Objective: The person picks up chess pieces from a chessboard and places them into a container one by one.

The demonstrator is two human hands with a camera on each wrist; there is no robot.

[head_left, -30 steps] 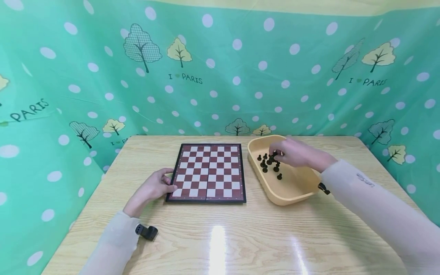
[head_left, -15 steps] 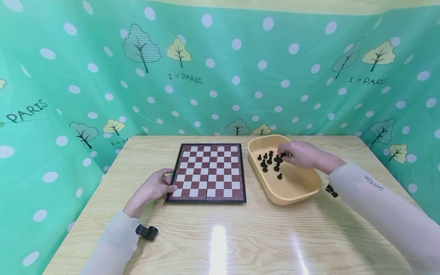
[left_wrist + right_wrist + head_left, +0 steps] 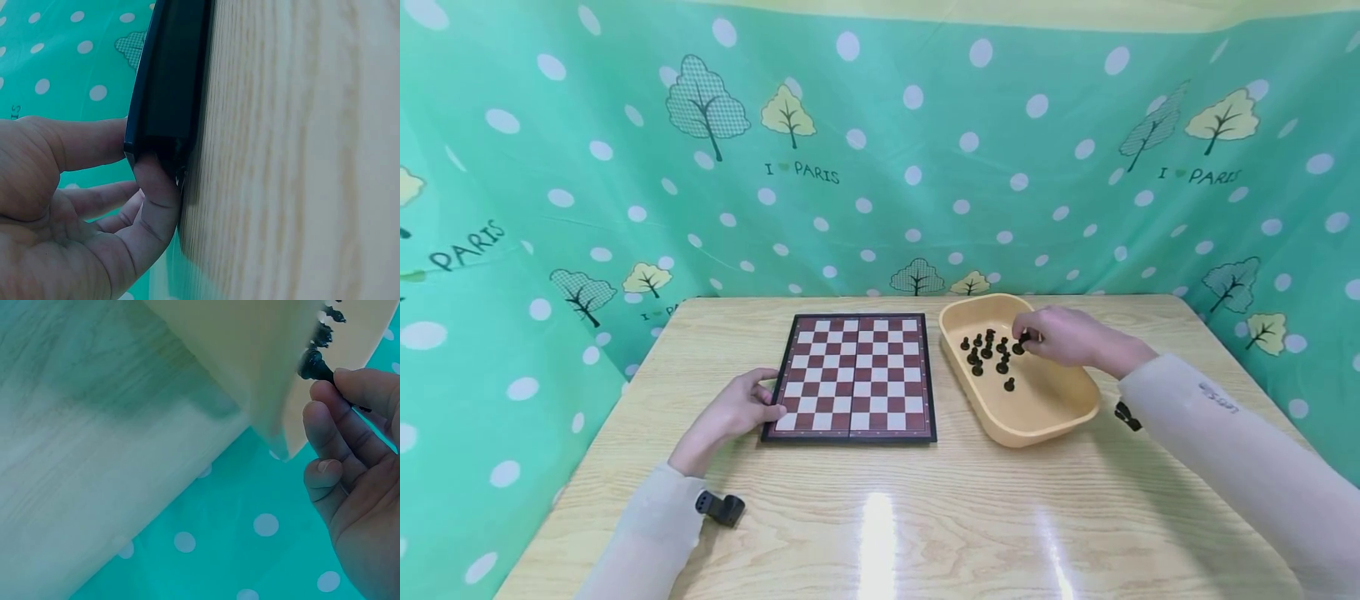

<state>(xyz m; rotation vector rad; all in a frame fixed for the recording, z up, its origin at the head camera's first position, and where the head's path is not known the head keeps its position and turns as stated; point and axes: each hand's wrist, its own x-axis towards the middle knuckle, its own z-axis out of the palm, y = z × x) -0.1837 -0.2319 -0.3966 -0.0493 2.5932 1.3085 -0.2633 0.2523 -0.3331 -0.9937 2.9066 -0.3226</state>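
A brown-and-white chessboard [image 3: 855, 375] with a dark frame lies on the table. My left hand [image 3: 741, 408] pinches its near left corner; in the left wrist view the thumb presses the upper edge and a bent finger tucks against the underside of the black frame [image 3: 172, 75]. At right, my right hand [image 3: 1060, 335] reaches into a yellow plastic tray [image 3: 1045, 412]. Thumb and fingertips pinch a black chess piece [image 3: 314, 366], whose wide base shows but whose top the fingers cover. Several other black chess pieces [image 3: 987, 352] stand beside it in the tray.
The light wooden table [image 3: 820, 517] carries the board and the tray, with a narrow gap between them. A green dotted curtain [image 3: 880, 167] hangs behind and at both sides. The tray's raised wall [image 3: 275, 375] stands close to the right hand.
My right hand has shifted to the right inside the tray, and the black piece it pinches moved with it, away from the other pieces. The left hand and chessboard stay where they were.
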